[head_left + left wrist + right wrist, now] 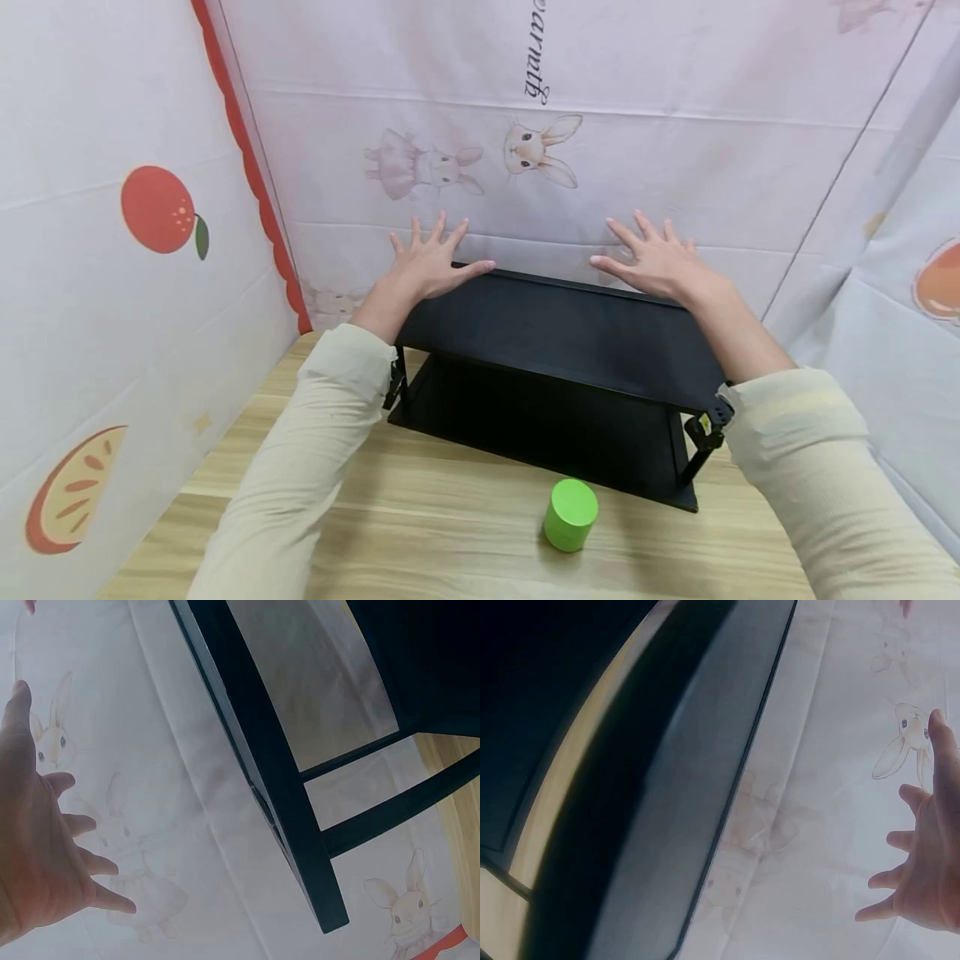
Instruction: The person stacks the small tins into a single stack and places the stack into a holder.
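Observation:
Both hands reach out over a black two-tier shelf that stands on the wooden table. My left hand, fingers spread, is raised above the shelf's back left corner, and nothing is in it. Above the back right part, my right hand is spread the same way, also holding nothing. In the left wrist view the left hand appears beside the shelf's dark frame, apart from it. The right wrist view has the right hand off to the side of the shelf edge.
A green cylinder with a flat top stands on the table in front of the shelf. Behind hangs a pale cloth printed with rabbits. Another cloth with fruit prints borders the left side, and a white one the right.

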`<state>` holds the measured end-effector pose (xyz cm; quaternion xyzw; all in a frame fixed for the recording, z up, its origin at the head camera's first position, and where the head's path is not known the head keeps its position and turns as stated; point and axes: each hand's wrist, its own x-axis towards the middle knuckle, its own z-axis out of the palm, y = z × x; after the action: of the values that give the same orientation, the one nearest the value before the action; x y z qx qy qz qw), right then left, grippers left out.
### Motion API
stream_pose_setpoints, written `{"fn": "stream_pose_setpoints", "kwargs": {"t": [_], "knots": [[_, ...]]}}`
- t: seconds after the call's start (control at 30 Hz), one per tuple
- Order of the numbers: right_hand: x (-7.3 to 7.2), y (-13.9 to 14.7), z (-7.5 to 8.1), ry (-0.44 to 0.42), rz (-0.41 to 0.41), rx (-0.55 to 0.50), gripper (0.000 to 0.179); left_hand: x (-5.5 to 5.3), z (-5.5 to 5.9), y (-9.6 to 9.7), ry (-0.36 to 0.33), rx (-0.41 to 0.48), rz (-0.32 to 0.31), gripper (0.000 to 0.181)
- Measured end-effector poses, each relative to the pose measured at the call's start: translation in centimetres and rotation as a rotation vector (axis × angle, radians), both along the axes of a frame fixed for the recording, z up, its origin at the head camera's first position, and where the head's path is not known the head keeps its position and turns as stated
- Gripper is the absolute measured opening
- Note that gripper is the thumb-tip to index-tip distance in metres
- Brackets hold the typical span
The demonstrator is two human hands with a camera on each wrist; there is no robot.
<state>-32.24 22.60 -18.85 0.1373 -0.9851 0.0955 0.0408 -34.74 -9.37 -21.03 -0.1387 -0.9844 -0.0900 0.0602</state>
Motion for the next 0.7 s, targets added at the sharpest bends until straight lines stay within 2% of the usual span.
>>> {"fn": "stream_pose_setpoints", "kwargs": {"t": [0.47, 0.7], "knots": [[-0.18, 0.53, -0.47, -0.013, -0.015, -0.006, 0.086, -0.37, -0.78, -0.25, -0.019, -0.005, 0.0, 0.089], [-0.29, 0.67, -0.47, -0.015, -0.011, 0.0, 0.085, -0.28, -0.77, -0.53, -0.028, 0.016, -0.002, 0.087]]}}
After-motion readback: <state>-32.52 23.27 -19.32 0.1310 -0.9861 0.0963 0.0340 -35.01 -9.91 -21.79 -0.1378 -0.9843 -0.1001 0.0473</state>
